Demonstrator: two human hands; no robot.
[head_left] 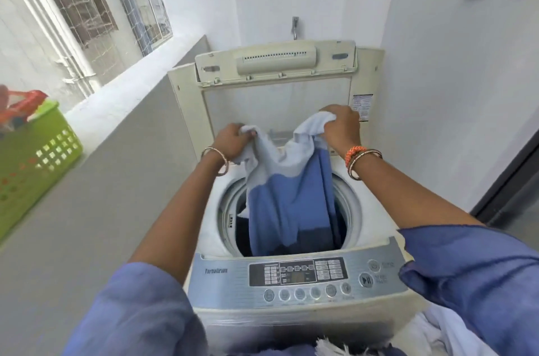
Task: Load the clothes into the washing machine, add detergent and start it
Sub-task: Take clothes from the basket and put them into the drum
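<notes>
The left hand (233, 140) and right hand (339, 125) each grip an upper corner of a blue-and-white garment (288, 195), which hangs between them, its lower end inside the drum of the open washing machine (370, 210). A green basket (38, 157) sits left.

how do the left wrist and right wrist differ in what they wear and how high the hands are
The left hand sits lower and its wrist wears one thin metal bangle. The right hand is held higher and its wrist wears an orange braided band plus a bangle. Both grip the pale blue and white cloth hanging into the washing machine drum.
</notes>
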